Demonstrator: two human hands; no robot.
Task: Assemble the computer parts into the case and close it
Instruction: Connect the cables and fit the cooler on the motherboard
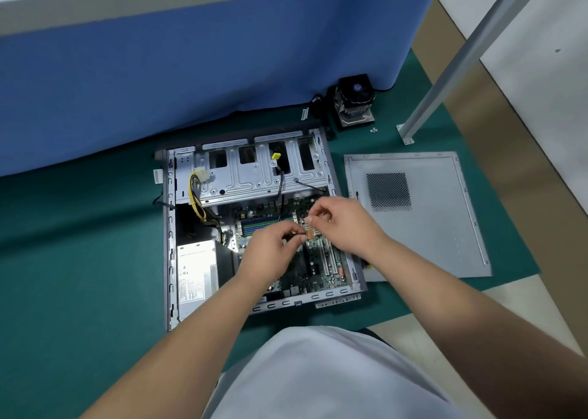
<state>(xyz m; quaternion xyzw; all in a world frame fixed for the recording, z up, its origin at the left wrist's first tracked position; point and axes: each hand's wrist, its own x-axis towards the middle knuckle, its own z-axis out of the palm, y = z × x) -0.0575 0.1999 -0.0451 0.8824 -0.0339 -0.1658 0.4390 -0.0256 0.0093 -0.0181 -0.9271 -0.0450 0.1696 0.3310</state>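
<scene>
I have the processor chip pinched between both hands over the middle of the motherboard: my left hand nips its near-left corner with thumb and forefinger, and my right hand holds the far edge with curled fingertips. The chip hangs above the board, gold side up toward me as far as I can tell through the blur, so I judge it is not yet seated in its socket, which my hands hide.

The open computer case lies flat on the green floor mat, drive cage along its far edge, power supply in its near-left corner. The side panel lies on the mat just beside the case's right edge, and the cooler with its fan stands beyond the case's far-right corner, near the blue partition.

What worries me most is orientation. If I lower the chip turned the wrong way, or tilted, it could bend the socket contacts. My fingertips are close to the gold face too, and grease there could spoil contact. Since I cannot see the socket past my own hands, I could set it down off-square. A slip of the light pinch would drop it among the board's components. The loose black cables from the drive cage hang near my hands and could snag a finger.
</scene>
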